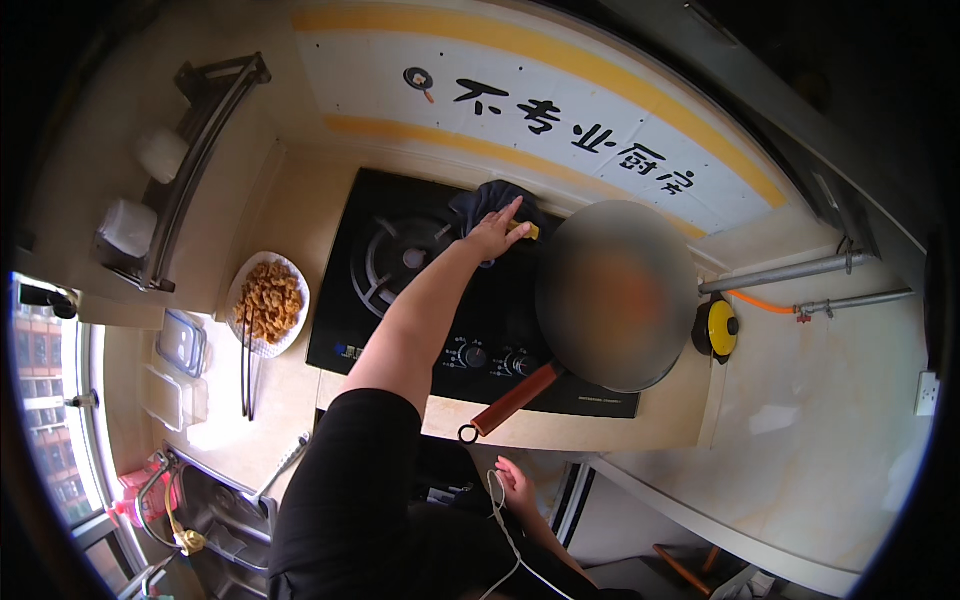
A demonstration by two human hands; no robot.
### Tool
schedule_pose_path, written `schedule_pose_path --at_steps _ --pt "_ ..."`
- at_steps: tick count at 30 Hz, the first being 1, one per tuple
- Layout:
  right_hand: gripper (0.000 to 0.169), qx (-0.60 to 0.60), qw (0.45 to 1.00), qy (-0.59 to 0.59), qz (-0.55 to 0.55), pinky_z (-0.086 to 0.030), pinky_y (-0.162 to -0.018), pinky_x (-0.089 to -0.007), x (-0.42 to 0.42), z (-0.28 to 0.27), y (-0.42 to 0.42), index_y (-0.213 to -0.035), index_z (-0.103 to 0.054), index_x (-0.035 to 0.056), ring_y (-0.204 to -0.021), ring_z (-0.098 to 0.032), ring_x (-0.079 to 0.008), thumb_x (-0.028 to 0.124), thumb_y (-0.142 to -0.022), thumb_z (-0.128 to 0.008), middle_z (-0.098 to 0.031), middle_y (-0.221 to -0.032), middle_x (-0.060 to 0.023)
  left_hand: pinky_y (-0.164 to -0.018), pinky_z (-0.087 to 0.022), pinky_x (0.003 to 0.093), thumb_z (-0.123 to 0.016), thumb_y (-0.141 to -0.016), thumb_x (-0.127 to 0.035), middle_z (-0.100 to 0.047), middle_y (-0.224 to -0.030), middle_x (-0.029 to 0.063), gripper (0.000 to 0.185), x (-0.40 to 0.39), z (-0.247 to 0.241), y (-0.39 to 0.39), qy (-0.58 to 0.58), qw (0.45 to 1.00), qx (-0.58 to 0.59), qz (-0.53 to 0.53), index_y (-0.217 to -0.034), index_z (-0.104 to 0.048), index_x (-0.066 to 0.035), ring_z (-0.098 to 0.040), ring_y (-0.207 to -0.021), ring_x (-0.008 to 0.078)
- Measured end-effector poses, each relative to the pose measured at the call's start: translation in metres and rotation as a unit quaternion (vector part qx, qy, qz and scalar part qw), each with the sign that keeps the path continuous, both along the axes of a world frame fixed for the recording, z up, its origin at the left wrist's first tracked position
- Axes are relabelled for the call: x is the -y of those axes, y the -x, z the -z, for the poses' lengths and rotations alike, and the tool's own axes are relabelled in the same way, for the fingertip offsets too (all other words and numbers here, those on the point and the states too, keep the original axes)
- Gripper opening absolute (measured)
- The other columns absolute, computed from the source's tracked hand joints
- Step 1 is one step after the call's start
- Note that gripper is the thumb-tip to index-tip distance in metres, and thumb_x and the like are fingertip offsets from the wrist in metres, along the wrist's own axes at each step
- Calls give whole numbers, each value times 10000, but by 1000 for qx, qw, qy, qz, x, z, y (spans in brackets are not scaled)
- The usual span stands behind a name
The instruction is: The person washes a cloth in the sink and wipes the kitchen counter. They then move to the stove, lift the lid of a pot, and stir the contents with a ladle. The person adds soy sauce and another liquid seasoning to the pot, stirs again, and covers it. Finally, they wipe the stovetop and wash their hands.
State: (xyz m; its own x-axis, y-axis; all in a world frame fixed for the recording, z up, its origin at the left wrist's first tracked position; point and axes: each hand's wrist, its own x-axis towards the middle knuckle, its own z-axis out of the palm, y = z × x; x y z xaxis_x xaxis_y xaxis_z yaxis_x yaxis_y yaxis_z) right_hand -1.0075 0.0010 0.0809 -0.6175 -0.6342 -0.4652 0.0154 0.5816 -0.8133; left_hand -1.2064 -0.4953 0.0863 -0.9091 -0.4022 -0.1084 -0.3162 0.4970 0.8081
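Note:
My left hand [499, 231] reaches to the back of the black gas stove [465, 315], its fingers spread on a dark cloth [491, 196] with a yellow piece [532, 232] beside them. To its right, a wok [615, 367] with a reddish-brown handle [517, 399] covers the right burner; its contents are blurred. The left burner [414, 259] is bare, partly behind my forearm. Down by my body, in front of the counter edge, my right hand [517, 484] has loosely bent fingers and nothing visible in them. A white cable [496, 504] hangs across it.
A plate [304, 289] of fried food with chopsticks [247, 382] stands left of the stove, near clear plastic containers [182, 345]. At lower left is a metal sink [225, 540] with a white-handled utensil [289, 457] at its rim. A yellow-lidded black pot [721, 328] stands right of the wok.

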Motion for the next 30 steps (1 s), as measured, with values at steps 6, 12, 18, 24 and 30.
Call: schedule_pose_path --at_steps 6,12,18,24,30 --pt "334 18 1000 6 14 -515 -772 -275 -13 2 5 -1231 -571 27 -876 -654 -149 161 -926 -595 -685 -1028 -131 -1042 -359 437 -329 -924 -652 -536 -1236 315 841 -58 -9 -59 -43 974 45 217 -1495 -124 -70 -488 -1207 436" --pt "330 15 1000 -4 0 -504 -773 -263 -14 -7 13 -1215 -573 -1 -852 -632 -122 165 -931 -594 -690 -989 -110 -971 -417 444 -366 -891 -678 -550 -1193 286 895 -78 -24 -91 45 969 39 238 -1496 -135 -60 -553 -1090 412" --pt "331 22 1000 -9 -17 -510 -782 -279 -37 13 10 -1208 -580 -6 -864 -640 -141 176 -931 -595 -692 -976 -114 -879 -472 469 -426 -784 -779 -598 -1119 287 988 -9 -35 -17 166 974 143 65 -1487 -211 -119 -595 -1034 413" --pt "349 90 996 -18 -16 -498 -802 -275 -45 26 6 -1223 -555 -23 -879 -615 -132 182 -943 -589 -675 -997 -106 -905 -460 470 -349 -809 -797 -632 -1052 286 1024 120 -37 -68 99 973 177 -109 -1434 -224 4 -597 -1033 424" --pt "348 67 997 -22 -42 -503 -801 -253 -19 17 17 -1241 -542 -18 -899 -629 -131 165 -947 -579 -671 -1031 -102 -949 -423 468 -354 -899 -678 -600 -1155 267 856 136 -21 -198 78 951 68 -292 -1404 -279 9 -546 -1110 424"
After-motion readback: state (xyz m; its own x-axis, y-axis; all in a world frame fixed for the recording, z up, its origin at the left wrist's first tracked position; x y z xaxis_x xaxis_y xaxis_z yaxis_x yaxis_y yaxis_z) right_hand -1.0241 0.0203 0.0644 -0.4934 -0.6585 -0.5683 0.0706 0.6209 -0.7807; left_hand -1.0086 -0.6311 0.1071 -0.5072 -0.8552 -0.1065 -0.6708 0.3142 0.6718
